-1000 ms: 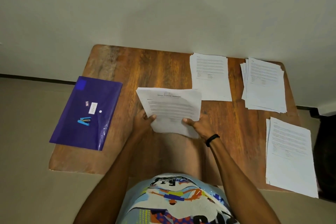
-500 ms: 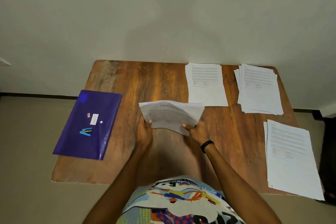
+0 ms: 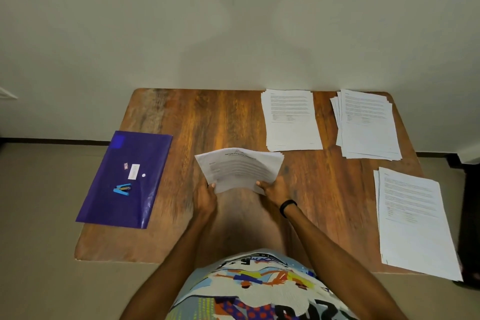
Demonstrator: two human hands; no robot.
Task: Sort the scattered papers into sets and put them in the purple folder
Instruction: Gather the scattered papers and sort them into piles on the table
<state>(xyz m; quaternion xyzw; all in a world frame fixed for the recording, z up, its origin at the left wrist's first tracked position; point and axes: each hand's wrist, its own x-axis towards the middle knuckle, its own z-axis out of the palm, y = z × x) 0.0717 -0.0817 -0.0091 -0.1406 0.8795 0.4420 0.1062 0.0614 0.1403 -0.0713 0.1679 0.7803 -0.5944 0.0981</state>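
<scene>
Your left hand (image 3: 206, 200) and right hand (image 3: 274, 189) pinch the near corners of the paper sheaf (image 3: 240, 169) over the middle of the table (image 3: 207, 117). The purple folder (image 3: 124, 182) overhangs the left edge. One pile (image 3: 413, 221) sits at the right edge and two piles (image 3: 292, 122) along the far edge.

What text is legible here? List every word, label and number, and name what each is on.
No text reads with certainty.
Held stack, gripped by left hand and right hand: heading blurred.
Far-middle pile, far-right pile, near-right pile: print too small.
White label on purple folder: too small.
Shirt: lettering cut off, unreadable.
</scene>
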